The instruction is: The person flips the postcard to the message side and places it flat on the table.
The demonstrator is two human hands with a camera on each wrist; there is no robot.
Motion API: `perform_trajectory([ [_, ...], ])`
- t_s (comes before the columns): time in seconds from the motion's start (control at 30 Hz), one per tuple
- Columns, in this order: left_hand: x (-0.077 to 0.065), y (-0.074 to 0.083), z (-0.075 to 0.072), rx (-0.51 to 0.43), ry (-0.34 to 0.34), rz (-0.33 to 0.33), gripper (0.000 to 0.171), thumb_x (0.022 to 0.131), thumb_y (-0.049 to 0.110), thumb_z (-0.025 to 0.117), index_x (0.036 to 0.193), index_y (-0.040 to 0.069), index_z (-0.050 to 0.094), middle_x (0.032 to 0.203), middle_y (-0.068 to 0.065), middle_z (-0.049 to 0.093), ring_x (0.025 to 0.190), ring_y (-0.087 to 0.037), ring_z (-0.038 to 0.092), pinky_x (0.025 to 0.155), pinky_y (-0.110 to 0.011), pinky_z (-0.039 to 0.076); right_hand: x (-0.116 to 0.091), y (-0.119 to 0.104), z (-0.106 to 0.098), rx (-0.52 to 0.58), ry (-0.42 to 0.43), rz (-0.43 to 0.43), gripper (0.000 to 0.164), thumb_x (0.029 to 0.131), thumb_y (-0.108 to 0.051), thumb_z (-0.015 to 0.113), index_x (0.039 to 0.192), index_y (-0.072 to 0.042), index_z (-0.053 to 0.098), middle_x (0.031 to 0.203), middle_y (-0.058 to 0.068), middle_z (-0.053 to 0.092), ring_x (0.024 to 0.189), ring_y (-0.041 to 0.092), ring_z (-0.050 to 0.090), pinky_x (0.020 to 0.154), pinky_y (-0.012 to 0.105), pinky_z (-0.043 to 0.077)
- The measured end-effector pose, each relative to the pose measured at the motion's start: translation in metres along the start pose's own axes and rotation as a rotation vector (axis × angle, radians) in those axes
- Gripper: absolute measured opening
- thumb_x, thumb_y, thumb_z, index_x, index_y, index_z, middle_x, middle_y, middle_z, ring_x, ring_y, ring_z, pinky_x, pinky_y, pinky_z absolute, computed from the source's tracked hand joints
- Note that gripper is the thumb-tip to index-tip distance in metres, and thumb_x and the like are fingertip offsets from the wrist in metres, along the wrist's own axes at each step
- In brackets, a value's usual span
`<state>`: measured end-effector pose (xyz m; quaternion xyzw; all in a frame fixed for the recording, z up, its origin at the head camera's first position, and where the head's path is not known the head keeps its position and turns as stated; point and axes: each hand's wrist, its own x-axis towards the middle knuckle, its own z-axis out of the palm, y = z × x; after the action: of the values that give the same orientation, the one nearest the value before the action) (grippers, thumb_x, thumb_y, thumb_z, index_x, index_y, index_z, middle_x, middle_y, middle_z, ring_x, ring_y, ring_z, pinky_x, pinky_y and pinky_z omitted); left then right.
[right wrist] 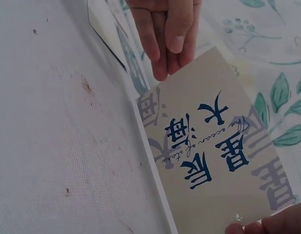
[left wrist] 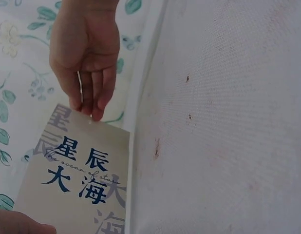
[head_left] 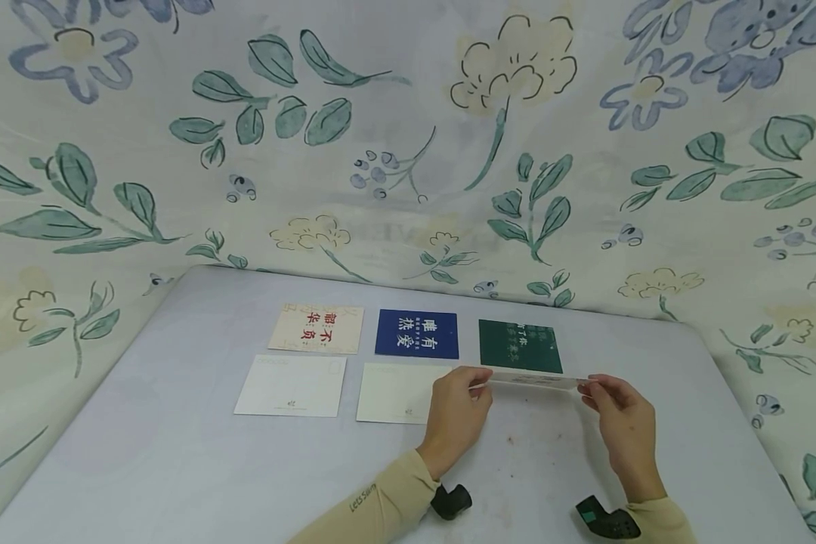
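A cream postcard (head_left: 536, 379) is held up nearly edge-on to the head camera, between both hands. My left hand (head_left: 457, 415) pinches its left end, and my right hand (head_left: 624, 432) pinches its right end. In the wrist views the postcard (left wrist: 67, 200) shows large dark blue characters, paler grey-purple ones and the script line "The ocean of stars". Just behind it on the table lies a green postcard (head_left: 520, 347) with light lettering. Close to my left hand is a blank-looking cream postcard (head_left: 394, 389), partly covered by that hand.
A blue postcard (head_left: 418, 334) and a cream one with red characters (head_left: 316, 328) lie in the back row. A white postcard (head_left: 291, 386) lies at front left. The white table (head_left: 177, 453) meets a flower-patterned cloth (head_left: 408, 174) behind. Small brown specks mark the tabletop.
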<state>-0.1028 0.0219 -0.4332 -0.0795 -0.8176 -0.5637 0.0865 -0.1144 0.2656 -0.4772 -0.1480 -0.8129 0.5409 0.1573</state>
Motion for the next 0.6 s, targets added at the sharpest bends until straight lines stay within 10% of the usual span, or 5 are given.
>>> perform_trajectory([
  [0.6,0.0017,-0.0024,-0.0013,0.017,0.017,0.009,0.017,0.089,0.004,0.057,0.099,0.001,0.070,0.093,-0.006,0.070,0.087,-0.011,0.065,0.074,-0.019,0.051,0.0044,0.0029,-0.0041,0.083,-0.018,0.034,0.039,0.089,-0.032,0.061,0.112,0.000,0.059,0.101,0.011,0.064,0.086,0.011,0.066,0.073,0.018,0.051],
])
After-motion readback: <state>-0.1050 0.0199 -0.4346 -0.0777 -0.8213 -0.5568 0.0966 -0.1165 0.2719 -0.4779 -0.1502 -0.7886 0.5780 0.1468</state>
